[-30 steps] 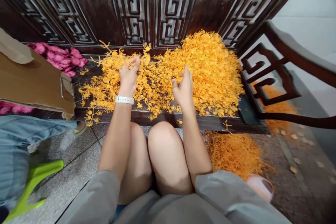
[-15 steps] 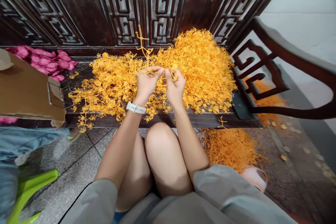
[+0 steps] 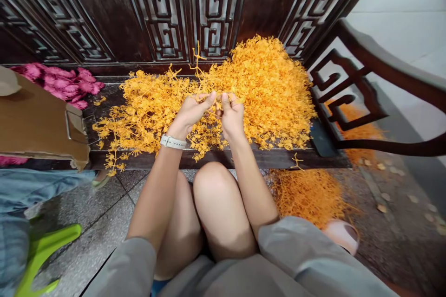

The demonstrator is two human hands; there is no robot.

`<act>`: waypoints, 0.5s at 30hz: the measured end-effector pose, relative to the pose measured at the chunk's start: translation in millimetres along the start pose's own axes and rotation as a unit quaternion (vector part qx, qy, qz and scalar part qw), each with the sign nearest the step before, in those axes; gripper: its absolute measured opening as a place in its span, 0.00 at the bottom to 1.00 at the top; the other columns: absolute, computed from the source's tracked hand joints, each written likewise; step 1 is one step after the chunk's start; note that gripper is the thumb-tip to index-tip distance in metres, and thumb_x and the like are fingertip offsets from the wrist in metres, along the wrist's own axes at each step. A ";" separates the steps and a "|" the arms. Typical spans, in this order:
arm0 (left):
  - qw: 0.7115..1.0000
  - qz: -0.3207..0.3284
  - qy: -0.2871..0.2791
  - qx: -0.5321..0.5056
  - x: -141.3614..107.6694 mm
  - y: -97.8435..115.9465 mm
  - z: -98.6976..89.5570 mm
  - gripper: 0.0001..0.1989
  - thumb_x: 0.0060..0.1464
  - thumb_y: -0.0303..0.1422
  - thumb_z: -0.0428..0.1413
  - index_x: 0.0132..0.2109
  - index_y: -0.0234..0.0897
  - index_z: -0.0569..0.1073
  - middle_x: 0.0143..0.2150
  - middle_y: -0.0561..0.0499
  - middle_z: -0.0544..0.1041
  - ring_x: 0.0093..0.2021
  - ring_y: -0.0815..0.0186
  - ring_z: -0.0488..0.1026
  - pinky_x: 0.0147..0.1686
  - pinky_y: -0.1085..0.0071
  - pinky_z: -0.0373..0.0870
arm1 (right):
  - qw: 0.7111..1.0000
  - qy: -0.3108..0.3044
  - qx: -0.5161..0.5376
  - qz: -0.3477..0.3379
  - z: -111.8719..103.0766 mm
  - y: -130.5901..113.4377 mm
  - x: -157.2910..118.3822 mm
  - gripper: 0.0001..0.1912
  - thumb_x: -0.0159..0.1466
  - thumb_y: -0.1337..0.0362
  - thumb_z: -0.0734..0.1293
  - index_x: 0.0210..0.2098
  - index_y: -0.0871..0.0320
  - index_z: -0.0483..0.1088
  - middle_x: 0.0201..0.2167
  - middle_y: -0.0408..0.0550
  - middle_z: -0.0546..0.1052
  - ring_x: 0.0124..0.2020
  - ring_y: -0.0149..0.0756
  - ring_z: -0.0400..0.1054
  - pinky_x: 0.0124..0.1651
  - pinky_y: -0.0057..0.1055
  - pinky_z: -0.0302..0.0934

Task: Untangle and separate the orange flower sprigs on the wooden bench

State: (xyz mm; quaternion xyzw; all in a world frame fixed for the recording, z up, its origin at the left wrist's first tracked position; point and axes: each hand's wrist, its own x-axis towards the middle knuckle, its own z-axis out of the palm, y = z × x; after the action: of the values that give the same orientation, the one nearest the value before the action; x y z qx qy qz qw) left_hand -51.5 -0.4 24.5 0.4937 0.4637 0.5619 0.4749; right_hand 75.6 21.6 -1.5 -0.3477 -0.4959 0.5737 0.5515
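Observation:
Thumb and fingers pinched, my left hand [image 3: 195,110] grips a yellow plastic stem [image 3: 198,62] whose branched end rises above the knuckles toward the bench back. Close beside it, my right hand [image 3: 231,113] pinches small yellow plastic pieces; their exact shape is hard to make out among the fingers. Both hands are over the dark wooden bench [image 3: 195,164], between a loose spread of yellow sprigs [image 3: 146,106] on the left and a tall yellow heap [image 3: 275,88] on the right. A pale watch is on my left wrist.
Pink flower pieces [image 3: 69,84] lie behind a cardboard box [image 3: 38,120] at the left. A dark phone [image 3: 323,141] rests by the carved armrest [image 3: 369,72]. Orange stems [image 3: 310,195] are piled on the floor. Another person's denim-clad leg [image 3: 42,190] and a green plastic object [image 3: 45,250] are lower left.
My left wrist has shifted left and tilted more. The branched stem in my left hand has moved right and lower. My right hand stays nearly in place.

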 end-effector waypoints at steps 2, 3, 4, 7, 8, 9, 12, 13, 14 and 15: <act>1.000 0.010 0.012 0.024 -0.5 -0.4 1.7 0.19 0.54 0.50 0.70 0.33 0.36 0.83 0.32 0.47 0.81 0.32 0.65 0.74 0.37 0.65 0.74 | 0.998 -0.001 -0.059 -0.023 -3.7 4.5 2.3 0.24 0.70 0.39 0.65 0.34 0.53 0.63 0.26 0.40 0.64 0.26 0.30 0.56 0.31 0.31 0.56; 0.999 0.019 0.025 0.041 0.1 -1.4 2.7 0.18 0.52 0.47 0.72 0.32 0.36 0.83 0.32 0.47 0.81 0.32 0.65 0.74 0.38 0.64 0.74 | 0.995 -0.004 -0.094 -0.044 -5.5 6.5 3.3 0.24 0.71 0.40 0.64 0.33 0.53 0.63 0.26 0.41 0.64 0.27 0.31 0.57 0.33 0.32 0.57; 0.997 0.024 0.042 0.060 1.1 -2.8 3.4 0.16 0.50 0.44 0.73 0.31 0.35 0.83 0.32 0.46 0.81 0.32 0.64 0.74 0.38 0.64 0.74 | 0.990 -0.009 -0.128 -0.067 -6.8 8.1 4.1 0.24 0.72 0.41 0.63 0.33 0.54 0.63 0.27 0.42 0.65 0.29 0.32 0.59 0.36 0.33 0.59; 0.985 0.037 0.113 0.123 5.1 -7.3 1.4 0.10 0.48 0.34 0.73 0.28 0.35 0.80 0.30 0.45 0.81 0.31 0.63 0.75 0.37 0.63 0.73 | 0.972 -0.022 -0.203 -0.114 -6.8 6.6 3.1 0.23 0.74 0.43 0.61 0.33 0.54 0.63 0.30 0.45 0.68 0.33 0.35 0.63 0.41 0.37 0.60; 0.978 0.052 0.141 0.144 6.1 -8.2 -1.1 0.09 0.49 0.31 0.72 0.27 0.36 0.80 0.30 0.46 0.81 0.32 0.62 0.76 0.39 0.62 0.74 | 0.967 -0.030 -0.224 -0.115 -5.2 3.6 1.2 0.22 0.75 0.44 0.60 0.34 0.54 0.63 0.30 0.45 0.69 0.33 0.35 0.63 0.41 0.37 0.60; 0.970 0.071 0.168 0.162 6.9 -8.6 -4.2 0.08 0.49 0.29 0.70 0.27 0.36 0.80 0.30 0.46 0.81 0.33 0.61 0.76 0.40 0.62 0.74 | 0.963 -0.038 -0.242 -0.112 -2.8 -0.6 -1.6 0.21 0.75 0.45 0.59 0.34 0.54 0.63 0.30 0.45 0.69 0.32 0.35 0.63 0.40 0.37 0.59; 0.949 0.114 0.230 0.184 8.1 -7.5 -13.8 0.05 0.50 0.26 0.67 0.28 0.38 0.80 0.30 0.48 0.81 0.34 0.60 0.77 0.43 0.62 0.75 | 0.954 -0.073 -0.273 -0.097 7.1 -16.3 -13.1 0.22 0.76 0.44 0.58 0.34 0.53 0.64 0.28 0.44 0.66 0.29 0.34 0.59 0.35 0.35 0.57; 0.944 0.121 0.246 0.182 8.5 -6.8 -15.6 0.06 0.50 0.26 0.66 0.28 0.39 0.79 0.30 0.49 0.81 0.34 0.60 0.77 0.43 0.62 0.75 | 0.957 -0.095 -0.260 -0.084 10.5 -21.1 -17.0 0.23 0.76 0.43 0.59 0.34 0.53 0.64 0.27 0.43 0.65 0.28 0.34 0.58 0.34 0.34 0.56; 0.942 0.126 0.255 0.178 9.2 -6.4 -16.3 0.06 0.51 0.25 0.66 0.28 0.39 0.79 0.30 0.49 0.81 0.33 0.61 0.77 0.43 0.62 0.75 | 0.963 -0.117 -0.233 -0.064 13.6 -25.1 -20.4 0.25 0.75 0.40 0.59 0.33 0.53 0.63 0.26 0.42 0.63 0.27 0.33 0.57 0.32 0.33 0.55; 0.941 0.131 0.261 0.171 10.1 -6.4 -15.8 0.07 0.51 0.25 0.65 0.28 0.39 0.79 0.30 0.49 0.80 0.34 0.61 0.77 0.43 0.62 0.75 | 0.970 -0.138 -0.196 -0.038 15.9 -28.2 -22.9 0.26 0.73 0.38 0.60 0.32 0.53 0.61 0.25 0.41 0.61 0.26 0.31 0.55 0.30 0.31 0.54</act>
State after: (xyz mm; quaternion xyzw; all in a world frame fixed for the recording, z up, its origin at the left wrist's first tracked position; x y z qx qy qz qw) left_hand -67.4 9.6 18.0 0.4597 0.5917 0.6406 0.1678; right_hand 72.1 -6.6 26.3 -0.3476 -0.6830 0.4857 0.4205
